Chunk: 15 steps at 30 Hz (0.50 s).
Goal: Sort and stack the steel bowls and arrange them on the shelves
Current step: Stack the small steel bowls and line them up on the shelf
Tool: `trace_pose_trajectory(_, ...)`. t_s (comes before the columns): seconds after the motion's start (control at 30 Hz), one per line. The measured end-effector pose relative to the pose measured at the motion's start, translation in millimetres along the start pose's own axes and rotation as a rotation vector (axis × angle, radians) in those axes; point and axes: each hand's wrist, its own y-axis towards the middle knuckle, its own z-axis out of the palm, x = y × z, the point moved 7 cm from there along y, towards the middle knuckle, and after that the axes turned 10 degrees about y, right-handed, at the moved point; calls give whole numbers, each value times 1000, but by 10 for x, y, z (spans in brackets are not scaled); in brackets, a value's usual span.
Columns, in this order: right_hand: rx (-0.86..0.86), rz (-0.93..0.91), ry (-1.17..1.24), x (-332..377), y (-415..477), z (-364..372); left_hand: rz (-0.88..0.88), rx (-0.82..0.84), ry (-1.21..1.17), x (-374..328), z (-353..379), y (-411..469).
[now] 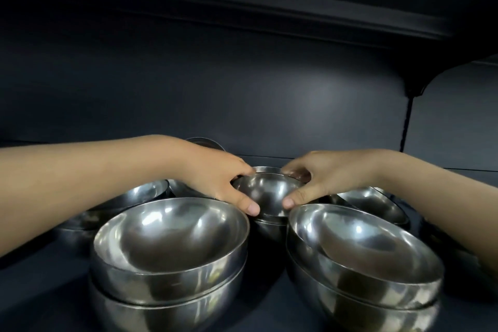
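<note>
left hand [221,183]: bare forearm reaches in from the left, palm down; the thumb lies on the near rim of the small bowl and the fingers curl over its far rim, gripping it.
right hand [326,178]: comes in from the right in a mirrored pose, thumb on the near rim and fingers hooked over the far rim, gripping the same bowl.
small bowl [269,193]: held between both hands; polished steel, smooth and hemispherical with bright reflections. Its mouth faces up, tipped slightly toward the viewer; being round, it has no long axis. It sits nested on the small stack.
small stack [268,226]: directly under the small bowl; only thin rims and a dark outer wall show.
left large stack [169,272]: in front and to the left of the small bowl; two wide steel bowls nested, mouths up.
right large stack [361,275]: in front and to the right of the small bowl; wide nested steel bowls, mouths up.
rear bowls [140,194]: left of the small bowl under the left forearm; more lie to its right.
shelf [48,296]: dark, matte and flat, carrying every bowl.
back panel [242,89]: behind the small bowl; dark and matte with a soft glare patch.
</note>
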Motion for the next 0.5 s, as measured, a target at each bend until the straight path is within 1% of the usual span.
trace_pose_trajectory(0.2,22,-13,-2,31,58,35,-22,9,-22,-19,22,8)
trace_pose_trajectory(0.3,47,-14,21,41,60,46,-48,1,-71,5,18,-6)
trace_pose_trajectory(0.5,91,45,70,4,122,56,-103,46,-213,19,46,-28)
